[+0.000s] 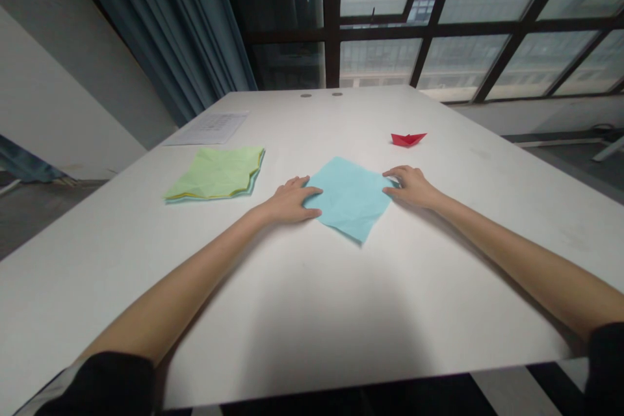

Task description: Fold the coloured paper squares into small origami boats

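A square sheet of light blue paper (348,198) lies flat on the white table, turned so that one corner points toward me. My left hand (292,200) rests on its left corner, fingers spread and thumb lying on the sheet. At the opposite corner, my right hand (409,187) touches the paper with thumb and fingers apart, the corner between them partly hidden. Beyond my right hand sits a small red folded paper boat (408,140). To the left of my left hand is a stack of paper sheets (217,172), green on top with yellow and blue edges showing beneath.
A printed white sheet (209,128) lies at the table's far left. Two round grey discs (322,95) are set near the far edge of the white table (336,312). Behind it are a blue curtain (170,26) and dark-framed windows (380,32).
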`<state>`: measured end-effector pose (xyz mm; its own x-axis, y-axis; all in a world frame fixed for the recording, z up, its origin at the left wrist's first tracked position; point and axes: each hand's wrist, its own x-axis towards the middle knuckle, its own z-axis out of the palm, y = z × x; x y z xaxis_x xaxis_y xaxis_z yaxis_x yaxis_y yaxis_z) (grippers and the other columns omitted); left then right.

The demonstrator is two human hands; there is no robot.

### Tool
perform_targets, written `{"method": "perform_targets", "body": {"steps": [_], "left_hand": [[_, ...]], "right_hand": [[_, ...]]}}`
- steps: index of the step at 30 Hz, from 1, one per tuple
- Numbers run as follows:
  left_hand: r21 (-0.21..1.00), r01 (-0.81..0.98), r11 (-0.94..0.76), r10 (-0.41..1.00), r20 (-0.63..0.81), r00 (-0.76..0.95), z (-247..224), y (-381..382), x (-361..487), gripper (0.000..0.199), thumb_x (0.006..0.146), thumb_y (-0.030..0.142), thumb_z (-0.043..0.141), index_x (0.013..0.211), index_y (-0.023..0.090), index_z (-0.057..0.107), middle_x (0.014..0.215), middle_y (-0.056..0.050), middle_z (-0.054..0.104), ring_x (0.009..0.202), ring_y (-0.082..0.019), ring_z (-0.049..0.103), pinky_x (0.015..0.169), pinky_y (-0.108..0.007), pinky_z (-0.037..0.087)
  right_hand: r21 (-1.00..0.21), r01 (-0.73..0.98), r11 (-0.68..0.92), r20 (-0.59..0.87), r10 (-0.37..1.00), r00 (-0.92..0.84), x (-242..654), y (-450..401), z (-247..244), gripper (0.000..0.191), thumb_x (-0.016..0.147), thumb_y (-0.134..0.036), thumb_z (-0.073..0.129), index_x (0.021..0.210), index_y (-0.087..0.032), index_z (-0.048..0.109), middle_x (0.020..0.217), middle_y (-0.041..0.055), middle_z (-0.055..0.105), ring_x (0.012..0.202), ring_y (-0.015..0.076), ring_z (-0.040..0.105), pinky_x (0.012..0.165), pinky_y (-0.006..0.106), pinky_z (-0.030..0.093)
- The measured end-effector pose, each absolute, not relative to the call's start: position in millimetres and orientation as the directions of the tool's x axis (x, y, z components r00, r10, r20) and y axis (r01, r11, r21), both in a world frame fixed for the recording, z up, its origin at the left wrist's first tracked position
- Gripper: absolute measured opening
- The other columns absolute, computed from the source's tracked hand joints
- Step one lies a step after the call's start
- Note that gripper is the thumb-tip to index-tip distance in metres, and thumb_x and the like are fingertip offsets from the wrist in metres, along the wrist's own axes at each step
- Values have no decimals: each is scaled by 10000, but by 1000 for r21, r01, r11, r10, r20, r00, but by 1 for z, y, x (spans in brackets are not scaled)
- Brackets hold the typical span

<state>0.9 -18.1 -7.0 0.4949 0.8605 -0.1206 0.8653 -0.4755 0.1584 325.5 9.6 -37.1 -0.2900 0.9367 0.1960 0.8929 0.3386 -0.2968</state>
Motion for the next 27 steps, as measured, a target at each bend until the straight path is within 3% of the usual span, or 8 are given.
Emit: {"method": "perform_targets", "body": {"steps": [6,11,18,23,27], "left_hand": [[172,907,-385,920,-6,392,-20,-1,-11,663,768,495,488,1325,143,414,1384,-168,400,1266,-331,368,996,-480,340],[241,899,-365,930,46,365,-25,9,-19,493,750,429,530,1171,178,574,1252,-115,538,1176,-290,472,978,-422,371],[377,846,-376,926,119,359,-20,7,-18,413,711,233,560,1116,157,585,964,-74,654,882,-200,601,831,-320,438],[403,843,-356,935,144,325,-18,5,-17,451,704,204,538,1152,153,556,835,-40,650,765,-175,603,752,-288,440],[362,857,-367,930,157,332,-17,6,-18,327,714,238,510,1000,154,644,852,-56,665,795,-198,604,753,-298,434]], "right_hand": [[-306,887,347,93,938,-335,329,12,-35,436,745,-373,573,1133,-177,603,1167,94,616,1066,268,549,923,426,382],[-420,851,315,79,947,-311,327,9,-28,380,696,-338,606,1041,-178,627,1017,62,668,864,222,605,816,376,440],[-615,751,240,111,969,-219,330,12,-38,320,647,-289,617,940,-164,598,876,46,646,741,160,580,693,281,454],[-628,738,247,126,968,-217,334,15,-38,344,640,-304,618,956,-172,593,736,7,609,661,143,549,620,263,432],[-629,724,284,119,955,-272,335,16,-37,242,657,-332,597,836,-172,634,662,-6,585,631,137,523,596,257,409]]}}
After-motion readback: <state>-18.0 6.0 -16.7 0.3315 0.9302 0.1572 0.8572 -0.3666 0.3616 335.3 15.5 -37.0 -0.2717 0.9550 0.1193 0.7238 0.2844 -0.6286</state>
